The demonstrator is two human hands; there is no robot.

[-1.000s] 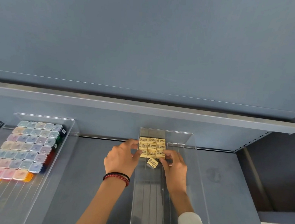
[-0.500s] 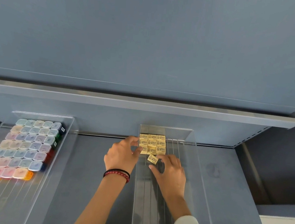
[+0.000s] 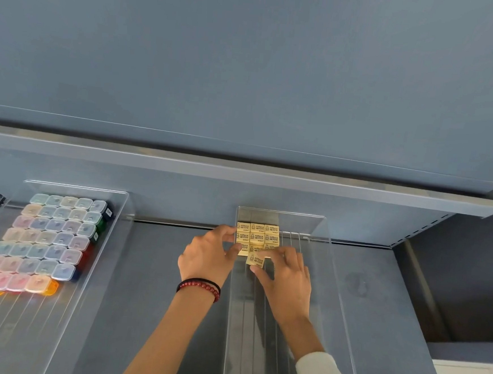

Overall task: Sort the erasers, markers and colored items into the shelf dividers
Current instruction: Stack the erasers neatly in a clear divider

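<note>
head view: clear tray (image 3: 320,232) noted at centre of shelf (image 3: 155,283), w/ yellow eraser block (image 3: 257,235) packed in rows at its back left corner. loose eraser (image 3: 255,260) is held tilted just in front of block, pinched btwn thumb & forefinger of right hand (image 3: 288,275); other fingers are spread over block's front row. left hand (image 3: 207,257) is placed at tray's left wall, fingers curled, thumb tip beside block; grip on wall cannot be told. bead bracelet (image 3: 199,286) is worn on left wrist, pale sleeve (image 3: 322,373) on right arm. second tray (image 3: 121,206) at left is filled w/ rows of coloured cases (image 3: 43,238).
</note>
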